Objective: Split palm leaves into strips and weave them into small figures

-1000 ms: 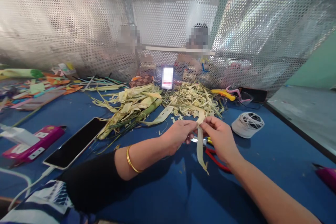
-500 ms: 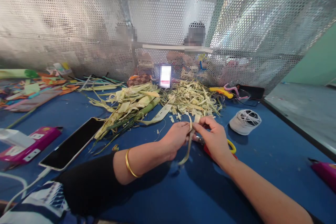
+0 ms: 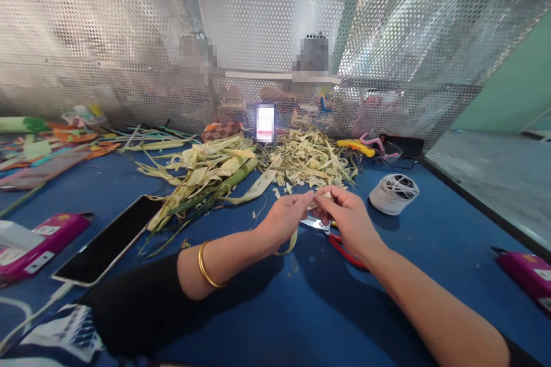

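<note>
My left hand and my right hand meet over the blue table, fingertips pinched together. Between them is a pale dried leaf strip, whose tail hangs below my left fingers. Most of the strip is covered by my fingers. Under my right hand lie scissors with red handles, their blades partly showing. Beyond my hands spreads a heap of leaf scraps. To its left lies a bundle of dried leaves and stalks.
A ball of white string stands at right, with glasses behind it. A phone on a cable and a purple power strip lie at left. A perforated metal screen closes the back.
The strip's upright ends have dropped from sight between my fingers, and its tail has swung left. My right hand has turned slightly, showing more of the scissors. The camera view has shifted slightly.
</note>
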Available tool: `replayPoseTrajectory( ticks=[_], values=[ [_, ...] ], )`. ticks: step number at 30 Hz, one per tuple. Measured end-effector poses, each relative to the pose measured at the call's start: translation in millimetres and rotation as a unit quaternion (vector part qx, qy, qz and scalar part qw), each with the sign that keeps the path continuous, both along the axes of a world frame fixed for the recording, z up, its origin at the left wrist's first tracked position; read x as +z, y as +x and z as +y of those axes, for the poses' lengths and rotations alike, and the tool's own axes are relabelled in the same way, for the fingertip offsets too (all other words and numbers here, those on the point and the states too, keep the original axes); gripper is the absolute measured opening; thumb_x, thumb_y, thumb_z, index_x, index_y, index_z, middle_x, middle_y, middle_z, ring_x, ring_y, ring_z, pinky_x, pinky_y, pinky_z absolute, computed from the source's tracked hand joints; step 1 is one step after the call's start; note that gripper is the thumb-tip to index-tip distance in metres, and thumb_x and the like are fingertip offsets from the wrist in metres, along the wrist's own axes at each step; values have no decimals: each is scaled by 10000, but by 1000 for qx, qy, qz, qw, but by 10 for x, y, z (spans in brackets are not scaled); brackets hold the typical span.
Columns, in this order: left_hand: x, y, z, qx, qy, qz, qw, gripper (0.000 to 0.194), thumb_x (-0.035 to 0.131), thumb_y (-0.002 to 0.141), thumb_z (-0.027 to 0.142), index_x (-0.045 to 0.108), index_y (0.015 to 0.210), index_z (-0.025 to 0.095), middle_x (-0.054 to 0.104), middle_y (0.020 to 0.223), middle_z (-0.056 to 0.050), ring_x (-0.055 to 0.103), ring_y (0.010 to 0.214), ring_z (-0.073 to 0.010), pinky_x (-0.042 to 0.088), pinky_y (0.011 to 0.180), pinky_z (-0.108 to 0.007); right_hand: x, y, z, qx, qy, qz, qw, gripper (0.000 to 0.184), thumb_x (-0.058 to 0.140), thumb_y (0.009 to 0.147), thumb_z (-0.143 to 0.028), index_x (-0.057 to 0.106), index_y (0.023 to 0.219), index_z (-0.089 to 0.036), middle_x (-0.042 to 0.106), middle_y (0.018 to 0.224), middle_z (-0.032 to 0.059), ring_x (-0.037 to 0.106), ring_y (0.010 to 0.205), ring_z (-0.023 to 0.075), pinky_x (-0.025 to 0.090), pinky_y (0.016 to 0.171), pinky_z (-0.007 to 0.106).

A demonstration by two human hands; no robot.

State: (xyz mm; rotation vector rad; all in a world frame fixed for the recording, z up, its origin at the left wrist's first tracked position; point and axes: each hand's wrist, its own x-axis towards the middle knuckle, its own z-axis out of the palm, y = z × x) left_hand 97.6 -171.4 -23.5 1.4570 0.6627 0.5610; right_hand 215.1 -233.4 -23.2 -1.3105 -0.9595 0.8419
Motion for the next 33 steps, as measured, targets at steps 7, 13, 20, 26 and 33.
replayPoseTrajectory(
  ticks=[7, 13, 20, 26, 33],
  values=[
    [4, -71, 104, -79, 131, 78, 985, 290, 459, 815, 396, 473, 610, 192, 425, 531, 48, 374, 495, -93, 291, 507, -212, 14, 143, 23, 43, -54, -52, 996, 232, 691, 637, -403, 611, 689, -191, 614, 518, -10, 554, 482, 143, 415, 504, 277],
    [40, -101, 208, -67, 127, 108, 984, 206, 452, 772, 289, 513, 610, 178, 361, 520, 58, 285, 479, -86, 217, 480, -214, 44, 421, 45, -64, -31, -209, 975, 158, 615, 723, -353, 612, 690, -198, 607, 542, -10, 584, 496, 169, 452, 555, 321],
    [2, -112, 285, -47, 244, 134, 959, 243, 412, 782, 261, 539, 591, 181, 444, 558, 28, 392, 547, -112, 271, 534, -226, 122, 461, -15, -80, 169, -537, 822, 193, 475, 894, -301, 617, 972, -195, 656, 1006, 103, 593, 972, 247, 434, 834, 376],
    [12, -129, 365, -112, 314, 145, 932, 279, 439, 804, 317, 602, 626, 179, 541, 616, 7, 465, 629, -128, 308, 588, -227, -19, 317, 18, 82, 108, -736, 664, 266, 395, 931, -188, 599, 763, -153, 605, 693, 62, 548, 702, 193, 363, 722, 329],
    [201, -265, 617, -204, 179, 156, 950, 361, 534, 764, 454, 525, 542, 170, 350, 492, 46, 273, 494, -91, 214, 493, -240, 80, 590, 14, 136, 59, -665, 732, 328, 317, 948, -228, 545, 715, -193, 592, 671, 16, 521, 670, 154, 339, 673, 269]
  ],
)
